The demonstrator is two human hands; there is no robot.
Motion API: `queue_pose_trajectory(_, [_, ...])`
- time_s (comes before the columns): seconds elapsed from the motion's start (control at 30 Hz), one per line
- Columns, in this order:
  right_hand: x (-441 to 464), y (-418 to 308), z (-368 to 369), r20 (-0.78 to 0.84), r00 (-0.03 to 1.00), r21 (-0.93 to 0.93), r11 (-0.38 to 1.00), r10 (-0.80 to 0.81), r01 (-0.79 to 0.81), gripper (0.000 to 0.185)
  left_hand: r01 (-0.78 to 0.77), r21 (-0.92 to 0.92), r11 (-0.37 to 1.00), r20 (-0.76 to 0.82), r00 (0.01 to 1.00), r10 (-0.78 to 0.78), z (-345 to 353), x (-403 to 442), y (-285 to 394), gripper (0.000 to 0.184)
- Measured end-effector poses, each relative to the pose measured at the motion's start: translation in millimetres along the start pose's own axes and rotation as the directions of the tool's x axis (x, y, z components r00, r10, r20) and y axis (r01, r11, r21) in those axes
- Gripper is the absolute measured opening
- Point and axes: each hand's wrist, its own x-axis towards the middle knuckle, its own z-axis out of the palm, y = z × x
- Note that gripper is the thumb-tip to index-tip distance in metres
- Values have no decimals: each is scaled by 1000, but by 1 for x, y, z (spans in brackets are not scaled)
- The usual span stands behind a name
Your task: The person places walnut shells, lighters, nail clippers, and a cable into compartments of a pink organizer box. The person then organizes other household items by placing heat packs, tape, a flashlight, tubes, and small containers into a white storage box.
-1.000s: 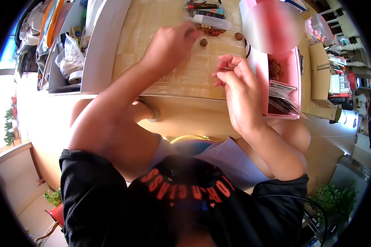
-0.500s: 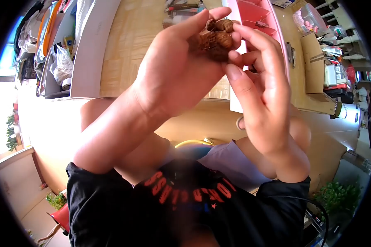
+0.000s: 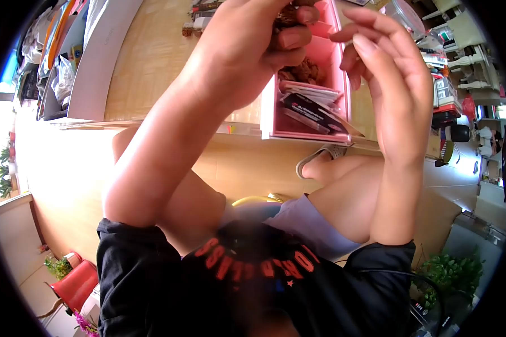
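My left hand is closed around brown, knobbly pieces that look like carved beads; they are mostly hidden by its curled fingers. It hovers over the left side of a pink divided box. More brown pieces lie in a middle compartment of that box. The front compartment holds flat packets, one with a black label. Over the box's right edge, my right hand has its fingers apart and holds nothing.
A long white box wall stands at the left of the wooden table, with bags and papers beyond it. Small items lie at the table's back. At the right are a clear round tub and stacked small boxes.
My left hand has turned over from palm up and closed on the brown pieces, moving up. My right hand has moved right, away from them. More of the pink box shows.
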Motion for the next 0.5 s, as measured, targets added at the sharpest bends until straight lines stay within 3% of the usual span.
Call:
queue_pose_trajectory(0.03, [-2,1,-1,-33,999,25,1000,6,-5,31,6,13,1000,24,1000,-6,2,-1,-3,31])
queue_pose_trajectory(0.1, [-5,-7,-13,116,993,96,995,-25,14,32,6,38,999,81,997,-9,5,-1,-6,34])
queue_pose_trajectory(0.23, [-3,14,-16,144,982,52,992,-121,115,32,-97,233,968,95,993,77,19,-2,-17,33])
queue_pose_trajectory(0.27, [-3,17,-14,141,979,52,989,-144,138,31,-89,261,961,15,996,88,24,-5,-19,34])
queue_pose_trajectory(0.37, [-4,25,-18,146,985,44,995,-97,92,30,-15,119,993,28,1000,12,19,-4,-20,38])
queue_pose_trajectory(0.47, [-1,32,-24,170,980,107,990,-106,89,31,53,169,984,-75,996,-41,28,-5,-13,35])
queue_pose_trajectory(0.5, [0,27,-24,149,986,89,994,-70,57,31,13,246,969,-36,999,-4,20,-2,-14,33])
